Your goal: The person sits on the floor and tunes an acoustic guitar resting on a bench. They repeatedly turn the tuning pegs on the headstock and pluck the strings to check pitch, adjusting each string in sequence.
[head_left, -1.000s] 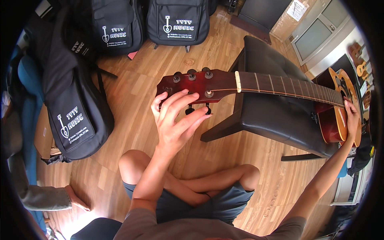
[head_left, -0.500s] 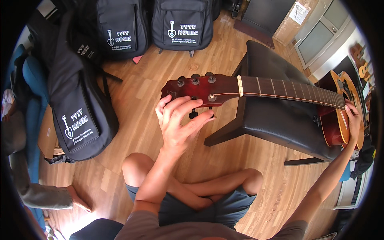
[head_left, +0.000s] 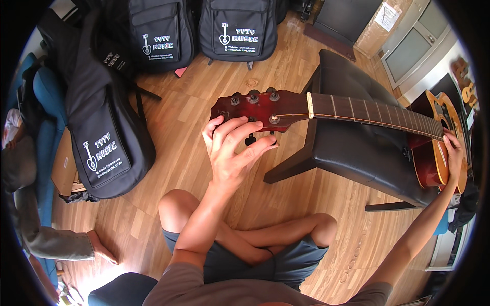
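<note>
An acoustic guitar lies across a black padded bench, with its dark red headstock (head_left: 245, 106) toward me and its sunburst body (head_left: 425, 157) at the far right. My left hand (head_left: 228, 155) is closed at the headstock's near edge, thumb and finger on a tuning peg (head_left: 274, 140), other fingertips resting on the headstock. Another black tuning peg (head_left: 250, 139) shows between the fingers. One string (head_left: 377, 123) runs from a post over the white nut (head_left: 310, 105) along the fretboard. My right hand (head_left: 453, 155) reaches the body by the soundhole, fingers extended near the string; its fingertips are small here.
The bench (head_left: 352, 145) has dark legs on the wood floor. Black guitar bags (head_left: 109, 137) stand at left and back. Another person's bare foot (head_left: 102, 248) and jeans are at the left, beside a blue chair (head_left: 51, 97). My crossed legs (head_left: 245, 242) are below.
The whole view has shifted slightly, so things sit a little to the right. My left hand stays on the tuning peg and my right hand by the soundhole, with little visible movement.
</note>
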`<state>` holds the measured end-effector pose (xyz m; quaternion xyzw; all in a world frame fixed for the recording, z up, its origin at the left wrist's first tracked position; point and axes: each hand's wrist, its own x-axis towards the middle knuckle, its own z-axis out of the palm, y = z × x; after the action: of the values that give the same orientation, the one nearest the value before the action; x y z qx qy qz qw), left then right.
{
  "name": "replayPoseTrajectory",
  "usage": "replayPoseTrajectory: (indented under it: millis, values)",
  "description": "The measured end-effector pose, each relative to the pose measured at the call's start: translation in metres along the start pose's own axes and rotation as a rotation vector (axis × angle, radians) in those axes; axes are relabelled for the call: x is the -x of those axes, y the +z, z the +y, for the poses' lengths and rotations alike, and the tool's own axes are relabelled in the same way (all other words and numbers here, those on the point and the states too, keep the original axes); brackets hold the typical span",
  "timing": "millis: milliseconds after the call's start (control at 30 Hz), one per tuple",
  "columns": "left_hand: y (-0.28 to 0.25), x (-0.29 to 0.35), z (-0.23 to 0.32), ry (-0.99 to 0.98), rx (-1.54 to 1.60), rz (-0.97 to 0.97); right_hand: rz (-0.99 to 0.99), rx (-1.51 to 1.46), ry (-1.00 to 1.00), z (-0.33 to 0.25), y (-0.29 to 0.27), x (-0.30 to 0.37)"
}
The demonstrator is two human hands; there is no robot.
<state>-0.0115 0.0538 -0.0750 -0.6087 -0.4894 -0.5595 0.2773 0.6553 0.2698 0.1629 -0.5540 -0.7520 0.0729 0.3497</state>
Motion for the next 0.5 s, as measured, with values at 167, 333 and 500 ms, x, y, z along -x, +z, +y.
replayPoseTrajectory:
  millis: [167,333,500]
  values:
    - [0.0017,0.0003,0.0000,0.000,-0.002,0.011,-0.005,0.019,0.002,0.0032,-0.0032,-0.0007]
    - [0.0027,0.0002,-0.0005,0.002,0.008,0.027,-0.003,0.024,-0.013,0.0035,-0.0038,-0.0025]
    - [-0.0007,-0.0033,0.0001,0.019,0.012,0.022,-0.014,0.010,-0.013,0.0070,-0.0037,-0.0055]
